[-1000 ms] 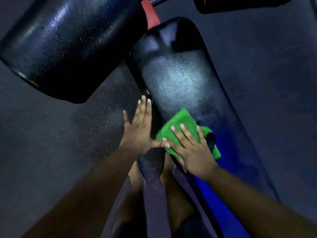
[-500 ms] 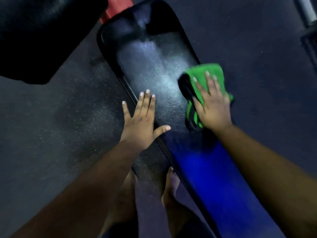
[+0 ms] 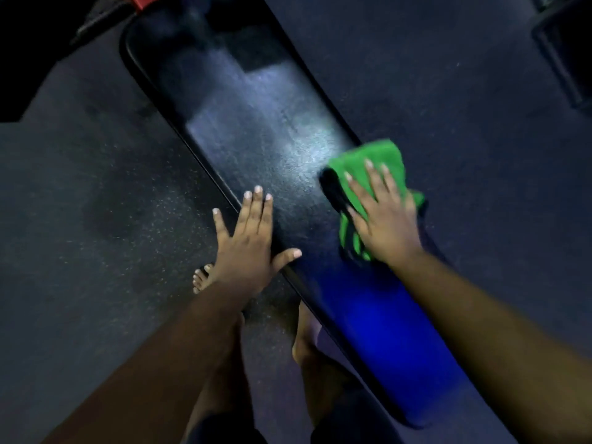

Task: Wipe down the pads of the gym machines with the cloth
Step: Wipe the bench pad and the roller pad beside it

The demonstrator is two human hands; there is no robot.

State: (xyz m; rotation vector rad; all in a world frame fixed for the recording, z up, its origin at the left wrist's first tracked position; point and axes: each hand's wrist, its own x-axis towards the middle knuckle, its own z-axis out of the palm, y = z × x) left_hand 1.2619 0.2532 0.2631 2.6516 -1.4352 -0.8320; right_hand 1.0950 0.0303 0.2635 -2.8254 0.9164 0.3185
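Note:
A long black bench pad (image 3: 256, 129) runs from the upper left down to the lower right, with a blue sheen on its near part. A green cloth (image 3: 374, 165) lies on the pad's right edge. My right hand (image 3: 382, 213) presses flat on the cloth with straight, spread fingers. My left hand (image 3: 246, 245) rests flat on the pad's left edge, fingers straight and thumb out, holding nothing.
Dark speckled rubber floor (image 3: 96, 203) surrounds the bench. My bare feet (image 3: 201, 278) stand on it to the left of the pad. A red frame part (image 3: 145, 0) shows at the top. Dark equipment (image 3: 567, 49) stands at the upper right.
My right hand has slid the green cloth from the pad's near left side up and across to its right edge. The left hand stays planted on the left edge. The view has shifted.

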